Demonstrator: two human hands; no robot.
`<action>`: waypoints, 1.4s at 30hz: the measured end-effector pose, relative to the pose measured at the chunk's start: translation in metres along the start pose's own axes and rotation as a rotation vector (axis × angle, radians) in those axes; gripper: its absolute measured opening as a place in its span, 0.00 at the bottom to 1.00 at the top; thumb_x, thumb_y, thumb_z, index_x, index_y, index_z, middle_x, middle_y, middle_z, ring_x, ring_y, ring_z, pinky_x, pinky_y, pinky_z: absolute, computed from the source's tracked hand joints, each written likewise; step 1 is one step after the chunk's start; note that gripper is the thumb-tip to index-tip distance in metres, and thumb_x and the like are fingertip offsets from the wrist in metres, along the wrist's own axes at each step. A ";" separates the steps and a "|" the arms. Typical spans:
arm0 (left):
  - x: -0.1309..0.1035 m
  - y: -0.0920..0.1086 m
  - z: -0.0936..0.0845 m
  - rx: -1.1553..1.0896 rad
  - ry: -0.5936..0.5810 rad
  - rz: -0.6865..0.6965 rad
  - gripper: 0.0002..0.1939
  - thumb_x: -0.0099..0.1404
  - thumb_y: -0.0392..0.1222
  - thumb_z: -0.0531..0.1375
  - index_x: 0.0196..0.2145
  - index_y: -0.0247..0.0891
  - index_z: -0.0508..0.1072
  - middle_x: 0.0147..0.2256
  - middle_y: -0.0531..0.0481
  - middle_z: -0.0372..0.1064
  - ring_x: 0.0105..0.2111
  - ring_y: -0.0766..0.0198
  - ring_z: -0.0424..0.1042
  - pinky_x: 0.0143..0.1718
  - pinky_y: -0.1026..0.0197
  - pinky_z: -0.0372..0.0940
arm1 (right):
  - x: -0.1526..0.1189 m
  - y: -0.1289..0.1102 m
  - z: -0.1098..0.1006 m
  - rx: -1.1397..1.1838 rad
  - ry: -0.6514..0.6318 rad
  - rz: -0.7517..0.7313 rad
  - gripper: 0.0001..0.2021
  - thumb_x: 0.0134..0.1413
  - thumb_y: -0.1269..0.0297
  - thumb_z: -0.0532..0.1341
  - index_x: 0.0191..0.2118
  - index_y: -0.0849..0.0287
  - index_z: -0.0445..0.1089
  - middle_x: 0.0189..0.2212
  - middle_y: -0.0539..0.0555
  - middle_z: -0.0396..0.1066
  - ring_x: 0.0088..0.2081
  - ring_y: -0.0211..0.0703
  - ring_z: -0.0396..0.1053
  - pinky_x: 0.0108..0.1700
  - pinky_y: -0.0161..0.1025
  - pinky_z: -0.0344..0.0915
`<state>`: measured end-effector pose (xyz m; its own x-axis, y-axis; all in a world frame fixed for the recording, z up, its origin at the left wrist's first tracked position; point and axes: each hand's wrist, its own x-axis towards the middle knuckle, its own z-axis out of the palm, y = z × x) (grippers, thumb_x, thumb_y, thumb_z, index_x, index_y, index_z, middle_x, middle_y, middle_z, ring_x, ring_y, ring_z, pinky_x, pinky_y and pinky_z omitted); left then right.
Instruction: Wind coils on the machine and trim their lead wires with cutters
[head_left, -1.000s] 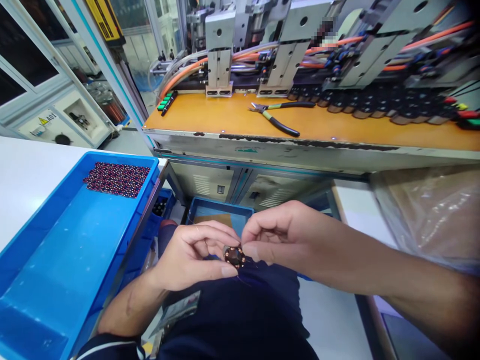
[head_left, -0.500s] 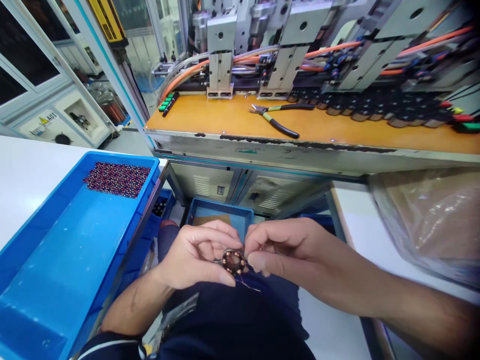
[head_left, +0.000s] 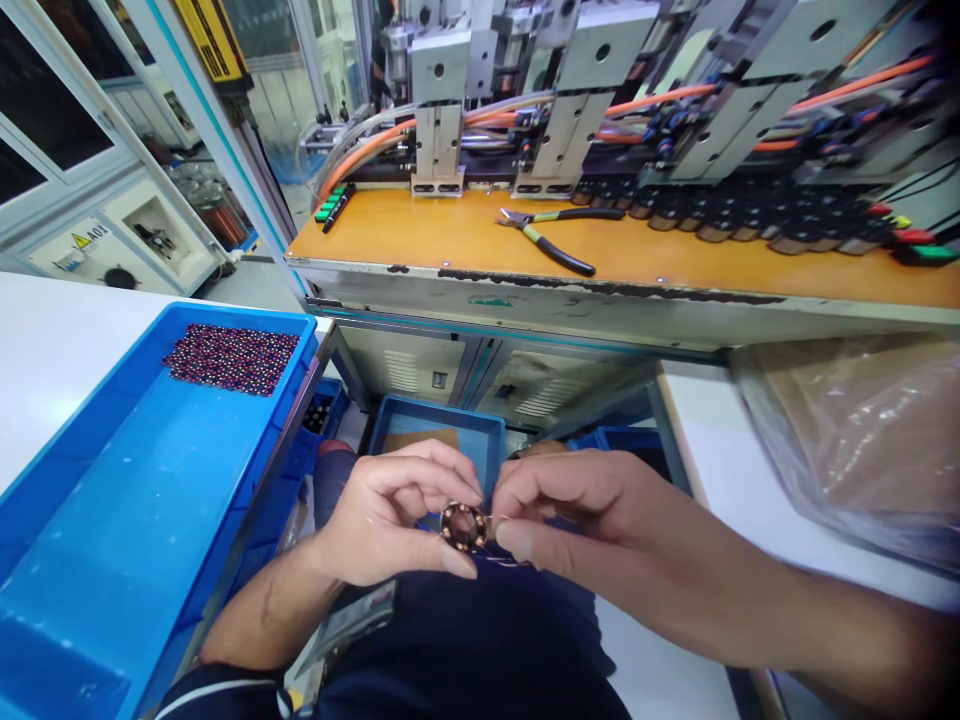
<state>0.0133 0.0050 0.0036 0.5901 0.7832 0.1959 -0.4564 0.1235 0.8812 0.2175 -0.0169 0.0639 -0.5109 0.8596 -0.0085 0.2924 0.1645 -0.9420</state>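
A small wound stator [head_left: 448,527], a dark ring with copper coils around its inside, is held in front of my body. My left hand [head_left: 379,520] grips it between thumb and fingers from the left. On the other side, the thumb and forefinger of my right hand [head_left: 581,510] are pinched together on a thin copper wire [head_left: 492,518] that comes off the ring's right edge. Another loose wire end [head_left: 506,562] sticks out below, toward the right. The other fingers of my right hand are curled and partly hidden.
To the left, a blue tray [head_left: 97,560] holds rows of small dark red parts [head_left: 232,358]. Cutting pliers [head_left: 559,240] lie open on the orange bench [head_left: 442,225], near dark cylindrical parts [head_left: 720,215]. A plastic-wrapped carton [head_left: 862,430] sits at right.
The stator has tilted slightly and now faces up more. My right thumb and forefinger have shifted a little, and the wire between them shows more clearly. The loose wire end has swung upward.
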 end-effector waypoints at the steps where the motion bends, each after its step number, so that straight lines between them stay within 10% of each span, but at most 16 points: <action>1: 0.000 0.000 0.000 0.000 0.002 0.002 0.26 0.41 0.26 0.75 0.40 0.39 0.81 0.39 0.49 0.70 0.30 0.72 0.74 0.35 0.70 0.72 | -0.002 0.001 -0.002 -0.054 -0.025 -0.040 0.09 0.60 0.68 0.60 0.28 0.58 0.70 0.22 0.44 0.67 0.23 0.29 0.62 0.24 0.26 0.58; 8: 0.002 0.000 -0.001 -0.163 -0.046 -0.079 0.21 0.44 0.29 0.75 0.38 0.36 0.79 0.37 0.51 0.68 0.32 0.67 0.77 0.35 0.67 0.72 | -0.002 0.021 -0.022 -0.628 0.130 -0.560 0.05 0.63 0.69 0.60 0.43 0.60 0.69 0.36 0.53 0.73 0.37 0.37 0.70 0.39 0.34 0.66; 13: 0.005 0.000 0.002 -0.278 -0.049 -0.174 0.18 0.46 0.31 0.74 0.37 0.35 0.79 0.36 0.50 0.69 0.31 0.70 0.74 0.34 0.70 0.70 | 0.012 0.019 -0.016 -0.599 0.117 -0.735 0.06 0.64 0.69 0.59 0.45 0.63 0.69 0.37 0.55 0.73 0.38 0.37 0.68 0.41 0.35 0.67; 30: 0.007 -0.002 0.001 -0.277 -0.022 -0.241 0.17 0.46 0.31 0.74 0.36 0.34 0.80 0.37 0.49 0.70 0.30 0.71 0.73 0.33 0.69 0.70 | 0.009 0.029 -0.005 -0.405 0.216 -0.697 0.08 0.57 0.75 0.64 0.42 0.58 0.71 0.32 0.53 0.76 0.32 0.39 0.72 0.33 0.38 0.69; 42: 0.007 -0.006 0.001 0.179 0.052 0.141 0.26 0.47 0.29 0.73 0.44 0.44 0.80 0.42 0.47 0.70 0.38 0.66 0.71 0.40 0.64 0.69 | 0.007 0.033 0.011 -0.348 0.393 -0.627 0.05 0.59 0.77 0.59 0.38 0.61 0.69 0.29 0.54 0.72 0.31 0.36 0.73 0.31 0.31 0.71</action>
<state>0.0207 0.0093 0.0001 0.4916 0.8160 0.3041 -0.4035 -0.0961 0.9099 0.2148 -0.0110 0.0292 -0.3610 0.6544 0.6644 0.3139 0.7561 -0.5743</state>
